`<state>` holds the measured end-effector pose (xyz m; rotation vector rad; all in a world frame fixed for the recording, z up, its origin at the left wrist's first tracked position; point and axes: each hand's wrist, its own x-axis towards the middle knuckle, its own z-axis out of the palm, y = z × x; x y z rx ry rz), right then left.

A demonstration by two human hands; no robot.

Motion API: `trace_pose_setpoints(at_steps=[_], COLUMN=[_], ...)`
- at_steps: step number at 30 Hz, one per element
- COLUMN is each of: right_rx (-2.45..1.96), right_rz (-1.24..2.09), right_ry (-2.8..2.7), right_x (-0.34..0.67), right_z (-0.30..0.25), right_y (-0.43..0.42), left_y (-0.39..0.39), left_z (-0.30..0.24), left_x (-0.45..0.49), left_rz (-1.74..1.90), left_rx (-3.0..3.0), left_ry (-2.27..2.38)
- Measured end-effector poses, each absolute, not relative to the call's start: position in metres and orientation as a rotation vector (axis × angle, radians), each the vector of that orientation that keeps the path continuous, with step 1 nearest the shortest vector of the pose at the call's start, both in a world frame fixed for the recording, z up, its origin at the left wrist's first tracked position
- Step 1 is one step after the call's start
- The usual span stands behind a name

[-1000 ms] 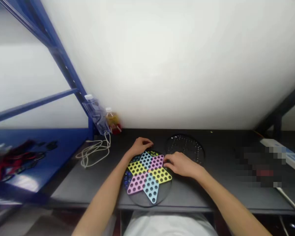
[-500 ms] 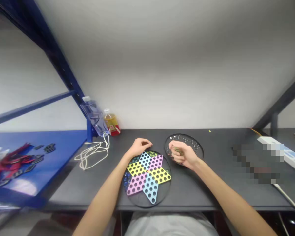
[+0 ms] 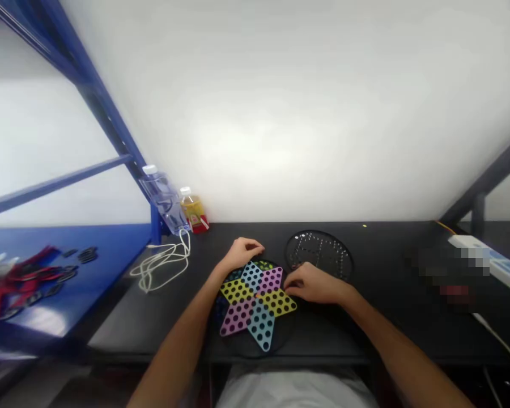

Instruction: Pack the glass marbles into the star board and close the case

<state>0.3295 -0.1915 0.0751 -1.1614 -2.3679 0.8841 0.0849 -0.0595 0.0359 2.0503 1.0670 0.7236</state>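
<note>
A star-shaped game board (image 3: 255,300) in yellow, pink and light blue, full of round holes, lies in a clear round tray at the desk's front edge. My left hand (image 3: 243,252) rests curled on the board's far left rim, fingers closed over something I cannot make out. At the board's right side my right hand (image 3: 312,283) lies palm down, its fingertips pinched together near a yellow point of the star. Just behind it sits a dark round lid (image 3: 319,252) dotted with small marbles.
A coiled white cable (image 3: 164,263), a clear water bottle (image 3: 164,198) and a yellow drink bottle (image 3: 193,211) stand at the back left beside a blue shelf frame (image 3: 106,122). A white power strip (image 3: 493,263) lies at the far right.
My right hand came back down from over the dark lid to the board's right side. The left hand stayed where it was.
</note>
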Motion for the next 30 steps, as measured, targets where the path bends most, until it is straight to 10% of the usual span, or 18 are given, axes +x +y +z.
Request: trace_pose_setpoints(at_steps=[10, 17, 30], right_rx=[-1.314, -0.989, -1.156], right_rz=[0.775, 1.433, 1.326], right_ry=[-1.756, -0.879, -0.923], right_x=[0.358, 0.404, 0.388], right_z=[0.065, 0.044, 0.024], right_y=[-0.165, -0.137, -0.143], left_y=[-0.057, -0.056, -0.055], left_z=[0.034, 0.035, 0.034], left_x=[0.085, 0.085, 0.085], left_rz=[0.713, 0.718, 0.726], left_rx=[2.051, 2.065, 2.034], left_ry=[1.072, 1.045, 1.04])
